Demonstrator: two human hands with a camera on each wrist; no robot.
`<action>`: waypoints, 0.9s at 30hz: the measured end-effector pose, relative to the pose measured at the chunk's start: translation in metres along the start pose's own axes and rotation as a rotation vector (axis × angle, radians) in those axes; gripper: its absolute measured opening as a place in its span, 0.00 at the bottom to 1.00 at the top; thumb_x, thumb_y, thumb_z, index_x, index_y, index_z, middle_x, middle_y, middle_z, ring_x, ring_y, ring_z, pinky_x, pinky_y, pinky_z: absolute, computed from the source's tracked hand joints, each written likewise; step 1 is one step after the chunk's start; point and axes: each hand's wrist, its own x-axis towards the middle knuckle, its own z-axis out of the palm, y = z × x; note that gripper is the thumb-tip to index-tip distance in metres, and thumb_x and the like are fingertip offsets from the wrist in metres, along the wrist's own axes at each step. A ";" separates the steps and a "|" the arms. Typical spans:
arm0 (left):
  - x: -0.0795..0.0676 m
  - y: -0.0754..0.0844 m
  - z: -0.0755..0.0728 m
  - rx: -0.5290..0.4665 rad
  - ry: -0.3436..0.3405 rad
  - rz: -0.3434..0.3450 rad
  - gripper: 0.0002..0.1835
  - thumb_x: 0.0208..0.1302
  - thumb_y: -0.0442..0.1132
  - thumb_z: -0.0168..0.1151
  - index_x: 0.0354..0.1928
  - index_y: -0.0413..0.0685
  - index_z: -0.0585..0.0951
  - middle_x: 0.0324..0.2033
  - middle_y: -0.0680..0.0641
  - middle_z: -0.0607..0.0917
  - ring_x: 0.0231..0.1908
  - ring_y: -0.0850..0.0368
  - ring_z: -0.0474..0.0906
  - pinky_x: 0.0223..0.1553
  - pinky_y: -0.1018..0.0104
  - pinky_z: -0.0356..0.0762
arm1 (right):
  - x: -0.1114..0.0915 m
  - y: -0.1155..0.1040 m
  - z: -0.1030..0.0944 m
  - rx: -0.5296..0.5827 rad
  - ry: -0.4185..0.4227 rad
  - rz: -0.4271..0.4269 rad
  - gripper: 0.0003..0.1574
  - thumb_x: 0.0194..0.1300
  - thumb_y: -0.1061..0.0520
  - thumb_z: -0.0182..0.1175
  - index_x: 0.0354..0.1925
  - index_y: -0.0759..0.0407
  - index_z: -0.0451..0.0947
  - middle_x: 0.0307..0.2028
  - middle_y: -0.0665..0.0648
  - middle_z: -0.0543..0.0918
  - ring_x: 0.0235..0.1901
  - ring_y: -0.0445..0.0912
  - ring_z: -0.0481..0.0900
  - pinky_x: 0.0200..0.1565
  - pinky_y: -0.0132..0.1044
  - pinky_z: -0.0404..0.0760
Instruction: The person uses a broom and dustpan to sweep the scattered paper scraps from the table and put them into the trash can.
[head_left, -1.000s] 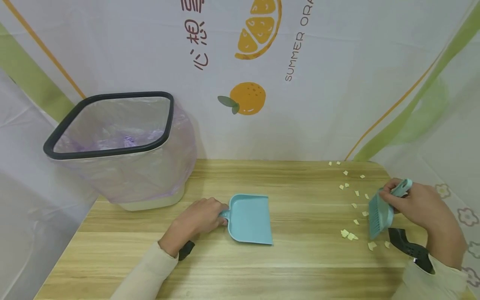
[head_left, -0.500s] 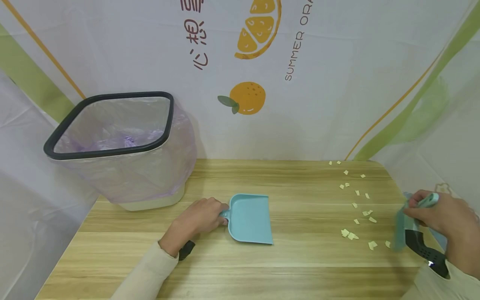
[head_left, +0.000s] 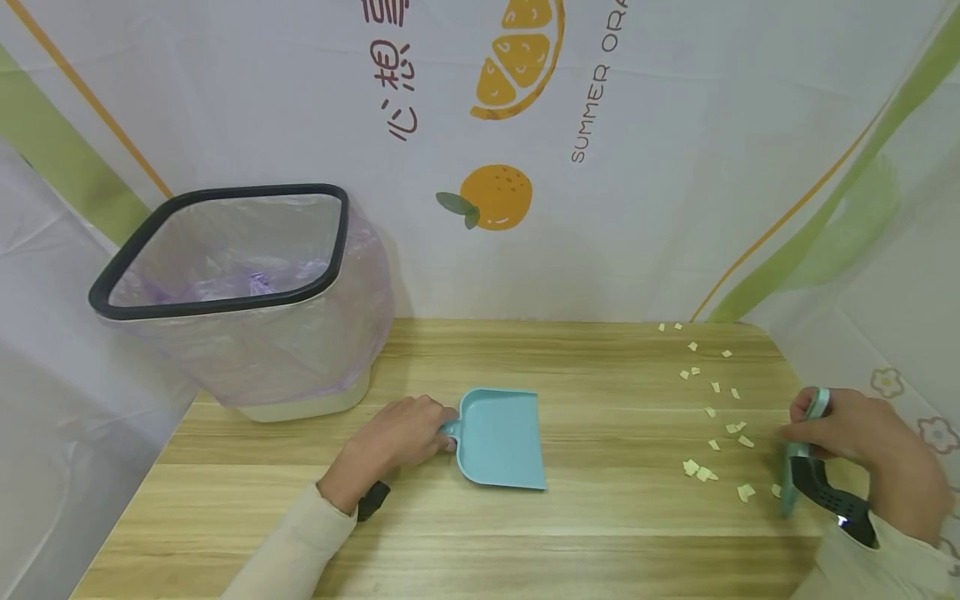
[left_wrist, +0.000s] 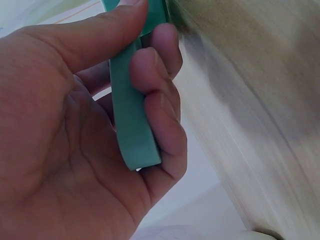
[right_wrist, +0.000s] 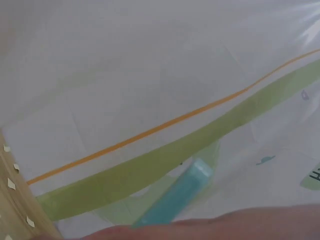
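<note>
My left hand (head_left: 408,432) grips the handle of a light-blue dustpan (head_left: 501,440), which lies flat on the table with its straight edge toward the right. In the left wrist view, thumb and curled fingers wrap the teal handle (left_wrist: 132,110). At the table's right side my right hand (head_left: 862,429) holds a small blue hand brush (head_left: 792,475), bristles down and slightly blurred. Small pale paper scraps (head_left: 702,472) lie scattered just left of the brush. Only the brush handle's end (right_wrist: 180,192) shows in the right wrist view, above a strip of the hand.
A bin (head_left: 303,410) with a dark rim and a translucent purple liner stands at the table's back left. The wooden table (head_left: 570,550) ends at a white printed curtain (head_left: 645,208) behind and at the right.
My right hand swung the brush out to the right, then came partway back left. A few scraps near it shifted slightly. The left hand and dustpan stayed put.
</note>
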 end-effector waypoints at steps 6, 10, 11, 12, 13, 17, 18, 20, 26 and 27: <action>0.000 0.000 0.001 0.008 0.007 0.001 0.09 0.73 0.42 0.75 0.36 0.52 0.83 0.26 0.56 0.75 0.29 0.58 0.70 0.33 0.58 0.72 | 0.008 -0.019 0.003 0.068 -0.045 -0.033 0.15 0.72 0.49 0.72 0.36 0.56 0.79 0.28 0.49 0.84 0.29 0.47 0.87 0.37 0.41 0.80; 0.000 -0.001 0.001 0.011 0.004 -0.001 0.09 0.73 0.42 0.75 0.36 0.52 0.83 0.26 0.56 0.76 0.29 0.58 0.71 0.34 0.58 0.72 | 0.012 -0.029 0.006 0.113 -0.048 -0.056 0.16 0.72 0.48 0.74 0.37 0.56 0.79 0.29 0.49 0.86 0.29 0.47 0.90 0.37 0.38 0.81; 0.000 -0.001 0.001 0.011 0.005 0.001 0.09 0.73 0.42 0.75 0.37 0.52 0.83 0.26 0.56 0.76 0.29 0.58 0.71 0.34 0.58 0.72 | 0.013 -0.031 0.007 0.120 -0.046 -0.064 0.16 0.72 0.48 0.74 0.37 0.56 0.79 0.29 0.50 0.86 0.29 0.47 0.90 0.37 0.37 0.81; 0.001 -0.001 0.001 0.011 0.005 0.003 0.09 0.73 0.42 0.75 0.37 0.52 0.83 0.26 0.56 0.76 0.29 0.57 0.71 0.34 0.58 0.72 | 0.013 -0.033 0.008 0.125 -0.047 -0.069 0.16 0.73 0.48 0.74 0.38 0.56 0.79 0.30 0.50 0.87 0.30 0.46 0.91 0.38 0.37 0.81; 0.001 -0.001 0.001 0.010 0.004 0.003 0.09 0.73 0.43 0.75 0.37 0.52 0.83 0.26 0.56 0.76 0.29 0.58 0.71 0.34 0.58 0.72 | 0.014 -0.035 0.009 0.122 -0.047 -0.074 0.16 0.73 0.48 0.74 0.38 0.55 0.79 0.30 0.49 0.88 0.30 0.46 0.91 0.38 0.38 0.80; 0.001 -0.001 0.001 0.010 0.002 0.001 0.09 0.73 0.43 0.76 0.37 0.52 0.84 0.26 0.56 0.75 0.29 0.58 0.71 0.34 0.58 0.72 | 0.016 -0.046 0.011 0.125 -0.047 -0.097 0.16 0.74 0.47 0.72 0.39 0.55 0.79 0.31 0.49 0.89 0.30 0.47 0.92 0.41 0.41 0.80; 0.001 -0.001 0.001 0.010 0.000 -0.002 0.09 0.73 0.43 0.76 0.37 0.52 0.83 0.26 0.56 0.75 0.29 0.58 0.70 0.34 0.58 0.72 | 0.017 -0.049 0.012 0.128 -0.048 -0.100 0.16 0.75 0.47 0.72 0.39 0.55 0.79 0.31 0.49 0.89 0.30 0.47 0.92 0.41 0.42 0.80; 0.001 -0.001 0.001 0.011 0.000 -0.002 0.09 0.73 0.43 0.76 0.37 0.52 0.84 0.26 0.56 0.75 0.29 0.58 0.71 0.34 0.58 0.72 | 0.019 -0.055 0.014 0.126 -0.039 -0.112 0.16 0.75 0.47 0.71 0.39 0.56 0.79 0.31 0.49 0.89 0.30 0.48 0.92 0.41 0.43 0.80; 0.000 0.000 0.000 0.011 -0.005 -0.006 0.08 0.73 0.42 0.75 0.38 0.51 0.84 0.26 0.55 0.76 0.29 0.57 0.71 0.34 0.57 0.73 | 0.026 -0.071 0.023 0.146 -0.001 -0.130 0.16 0.75 0.47 0.70 0.39 0.58 0.81 0.30 0.50 0.89 0.29 0.49 0.92 0.40 0.44 0.84; 0.000 0.000 0.000 0.010 -0.005 -0.008 0.08 0.73 0.42 0.75 0.38 0.51 0.84 0.26 0.55 0.76 0.29 0.57 0.71 0.34 0.58 0.73 | 0.028 -0.074 0.024 0.150 0.006 -0.132 0.16 0.75 0.47 0.71 0.39 0.58 0.81 0.30 0.50 0.88 0.29 0.49 0.92 0.40 0.45 0.85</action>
